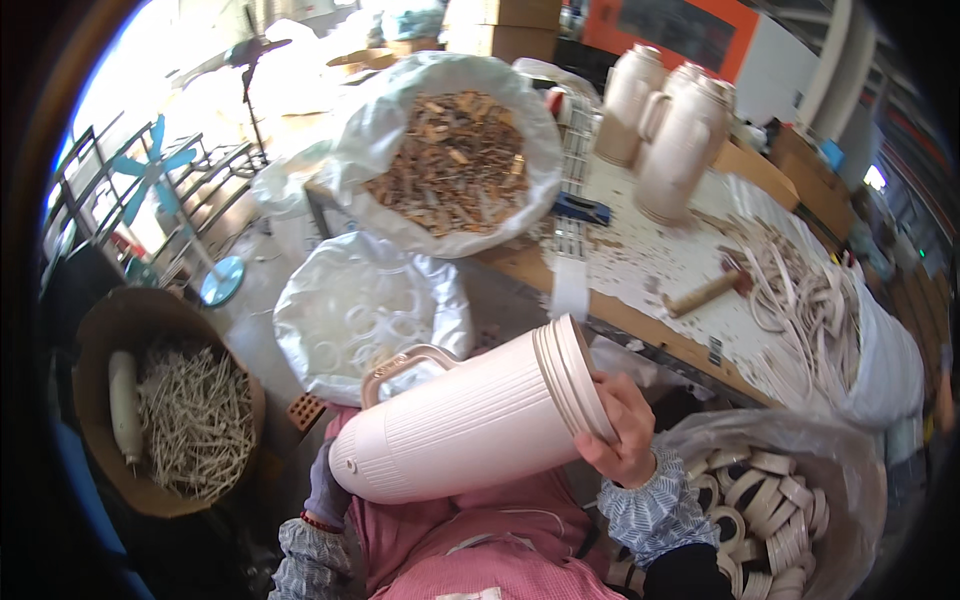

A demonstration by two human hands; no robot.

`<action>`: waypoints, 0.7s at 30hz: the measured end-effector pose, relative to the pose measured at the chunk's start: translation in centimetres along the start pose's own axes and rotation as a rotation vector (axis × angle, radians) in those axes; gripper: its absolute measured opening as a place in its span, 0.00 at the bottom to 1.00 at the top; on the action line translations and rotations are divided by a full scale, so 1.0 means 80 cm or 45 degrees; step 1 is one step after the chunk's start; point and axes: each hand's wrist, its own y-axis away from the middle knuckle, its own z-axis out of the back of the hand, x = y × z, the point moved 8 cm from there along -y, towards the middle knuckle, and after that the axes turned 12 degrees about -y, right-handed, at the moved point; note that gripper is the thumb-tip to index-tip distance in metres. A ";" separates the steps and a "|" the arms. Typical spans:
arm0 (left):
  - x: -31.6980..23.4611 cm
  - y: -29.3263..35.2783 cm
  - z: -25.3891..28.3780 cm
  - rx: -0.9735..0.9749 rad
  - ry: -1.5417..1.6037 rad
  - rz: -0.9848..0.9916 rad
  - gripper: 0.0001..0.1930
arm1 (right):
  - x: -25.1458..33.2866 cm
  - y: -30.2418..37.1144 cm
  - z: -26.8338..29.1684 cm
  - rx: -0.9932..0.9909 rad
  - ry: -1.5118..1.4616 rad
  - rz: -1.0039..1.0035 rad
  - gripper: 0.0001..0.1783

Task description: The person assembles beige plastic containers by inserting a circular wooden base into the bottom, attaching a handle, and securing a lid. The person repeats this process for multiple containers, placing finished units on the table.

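Observation:
Across my lap lies a pale pink thermos jug body point(465, 430), tilted, with its ribbed side facing up. Its threaded open end points to the upper right, and its handle point(397, 362) sticks out on the far side. My left hand point(328, 488), in a greyish-purple glove, holds the base end; its fingers are partly hidden behind the jug. At the threaded rim, my bare right hand point(622, 432) grips with the thumb in front and fingers over the edge. Below that hand is a clear plastic bag of cream-coloured rings point(770, 510).
A worktable point(625, 270) holds several finished-looking jugs point(680, 150), a wooden-handled hammer point(705, 292) and cream strips point(800, 300). White sacks hold small brown pieces point(455, 165) and clear rings point(370, 310). On the left are a carton of thin sticks point(195, 420) and a blue fan point(153, 168).

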 end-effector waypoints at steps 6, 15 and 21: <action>0.091 0.020 -0.015 -0.127 1.688 0.819 0.18 | -0.012 0.000 -0.028 -0.061 -0.070 -0.044 0.27; -0.426 -0.053 0.270 0.007 -0.332 -1.592 0.15 | -0.235 0.240 -0.237 0.619 -1.400 -1.687 0.22; -0.322 -0.131 0.237 0.247 -0.527 -0.459 0.20 | -0.274 0.091 0.128 -0.490 -0.194 -1.068 0.10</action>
